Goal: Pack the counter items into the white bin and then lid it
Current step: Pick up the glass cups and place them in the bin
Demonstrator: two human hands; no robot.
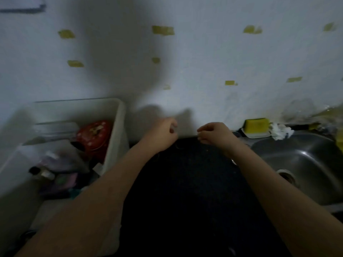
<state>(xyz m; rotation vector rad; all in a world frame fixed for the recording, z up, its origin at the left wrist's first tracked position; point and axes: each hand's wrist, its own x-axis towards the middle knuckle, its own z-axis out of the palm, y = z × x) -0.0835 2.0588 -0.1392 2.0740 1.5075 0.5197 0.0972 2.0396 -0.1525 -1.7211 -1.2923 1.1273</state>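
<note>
The white bin (118, 127) stands at the left on the counter, without a lid. Inside it lie a red dotted pot (94, 136), a clear container (55, 128), a small bottle (41, 172) and several dim items. My left hand (163, 135) and my right hand (215, 134) reach to the back of the dark counter (185, 191) by the wall, a short gap between them. Both have curled fingers with the tips pinched together. I make out nothing held in either; a faint thin strand may lie below the left hand.
A steel sink (300, 164) with its drain (286, 175) lies to the right. Behind it sit a yellow sponge in a tray (257, 127) and a crumpled white wad (281, 131). The white wall (185, 62) carries yellow tape patches.
</note>
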